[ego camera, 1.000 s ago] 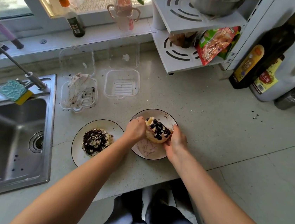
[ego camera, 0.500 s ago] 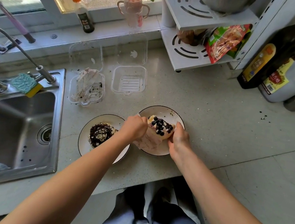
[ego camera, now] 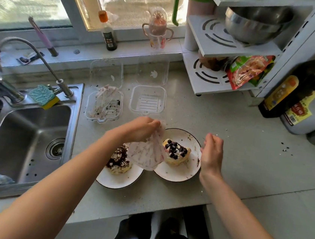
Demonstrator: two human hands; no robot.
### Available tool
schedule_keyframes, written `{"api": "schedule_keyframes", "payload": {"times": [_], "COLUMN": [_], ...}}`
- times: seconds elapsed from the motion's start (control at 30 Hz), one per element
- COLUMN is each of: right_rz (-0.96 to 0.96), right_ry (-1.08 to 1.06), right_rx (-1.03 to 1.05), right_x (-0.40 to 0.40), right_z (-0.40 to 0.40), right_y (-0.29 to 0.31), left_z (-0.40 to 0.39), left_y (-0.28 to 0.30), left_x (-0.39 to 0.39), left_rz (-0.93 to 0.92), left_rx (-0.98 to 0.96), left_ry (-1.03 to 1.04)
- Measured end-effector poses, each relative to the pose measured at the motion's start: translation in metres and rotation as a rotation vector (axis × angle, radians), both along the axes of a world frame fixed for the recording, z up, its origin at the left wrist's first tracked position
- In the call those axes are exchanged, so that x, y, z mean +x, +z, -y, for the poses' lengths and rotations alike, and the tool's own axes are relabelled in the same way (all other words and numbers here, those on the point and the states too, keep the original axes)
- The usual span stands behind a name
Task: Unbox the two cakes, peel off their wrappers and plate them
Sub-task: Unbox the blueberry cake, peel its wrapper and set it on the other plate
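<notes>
A blueberry cake (ego camera: 176, 154) rests bare on the right white plate (ego camera: 178, 173). My left hand (ego camera: 142, 128) pinches its translucent paper wrapper (ego camera: 145, 154), lifted clear and hanging over the gap between the plates. A chocolate-crumb cake (ego camera: 118, 160) sits on the left plate (ego camera: 118, 179), partly behind my left arm and the wrapper. My right hand (ego camera: 211, 153) hovers by the right plate's rim, fingers loosely curled, holding nothing. Behind the plates stand two open clear boxes: the left box (ego camera: 104, 104) holds a used wrapper, the right box (ego camera: 148, 100) is bare.
A steel sink (ego camera: 25, 135) with a tap and a sponge lies to the left. A white shelf rack (ego camera: 227, 68) with a metal bowl and snack bags stands at the back right, with sauce bottles (ego camera: 293, 89) beside it. The counter's front edge is just below the plates.
My left hand has pulled the wrapper off the blueberry cake and lifted it. My right hand has let go of the cake and moved right.
</notes>
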State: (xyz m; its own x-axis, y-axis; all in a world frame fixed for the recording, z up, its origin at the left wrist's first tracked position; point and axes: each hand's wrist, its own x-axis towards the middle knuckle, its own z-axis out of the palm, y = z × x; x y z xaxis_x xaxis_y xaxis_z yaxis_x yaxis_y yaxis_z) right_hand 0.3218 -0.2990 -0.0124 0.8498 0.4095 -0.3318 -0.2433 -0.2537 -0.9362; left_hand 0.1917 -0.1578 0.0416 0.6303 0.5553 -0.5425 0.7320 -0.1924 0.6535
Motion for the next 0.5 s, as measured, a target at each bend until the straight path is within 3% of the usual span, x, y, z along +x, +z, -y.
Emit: {"api": "schedule_keyframes", "payload": {"times": [0.13,0.27,0.37,0.5], "right_rz": [-0.135,-0.569,-0.744,-0.875], "right_ry": [0.129,0.354,0.538,0.596], "right_rx": [0.127,0.225,0.206,0.268], "right_x": [0.008,-0.001,-0.018,-0.039], "right_z": [-0.029,-0.061,-0.077,-0.097], "right_y": [0.021,0.028,0.023,0.025], "left_z": [-0.020,-0.038,-0.055,-0.077], "left_y": [0.028,0.031,0.026,0.022], "left_x": [-0.021,-0.029,-0.039,-0.048], "left_rz": [0.316,0.635,0.766,0.823], "left_rx": [-0.317,-0.640,-0.764,-0.835], "left_ry": [0.136,0.333,0.396,0.422]}}
